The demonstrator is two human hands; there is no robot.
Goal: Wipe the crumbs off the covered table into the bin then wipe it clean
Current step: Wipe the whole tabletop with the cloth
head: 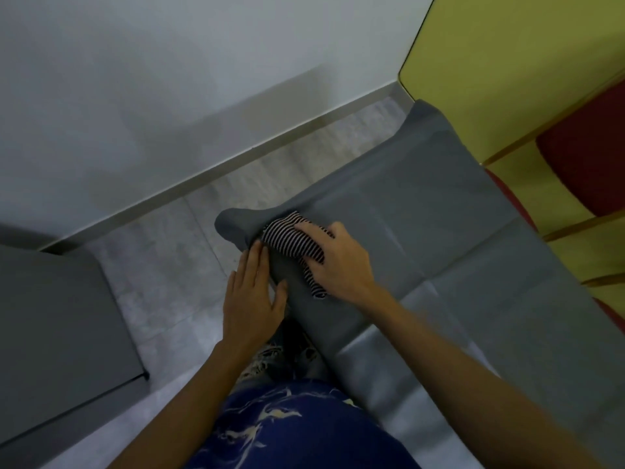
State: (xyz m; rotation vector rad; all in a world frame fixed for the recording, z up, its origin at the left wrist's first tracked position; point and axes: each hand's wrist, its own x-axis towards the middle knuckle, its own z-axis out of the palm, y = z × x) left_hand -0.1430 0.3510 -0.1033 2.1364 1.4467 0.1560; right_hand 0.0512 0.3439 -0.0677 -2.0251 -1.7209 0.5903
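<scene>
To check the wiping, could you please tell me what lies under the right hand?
A striped cloth lies under the right hand, held against the grey table cover near its edge. Whatever is beneath the cloth is hidden.

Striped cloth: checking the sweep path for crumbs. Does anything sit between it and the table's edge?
Nothing visible does. The right hand holds the striped cloth on the grey cover right at its corner; the left hand lies flat against that edge.
</scene>
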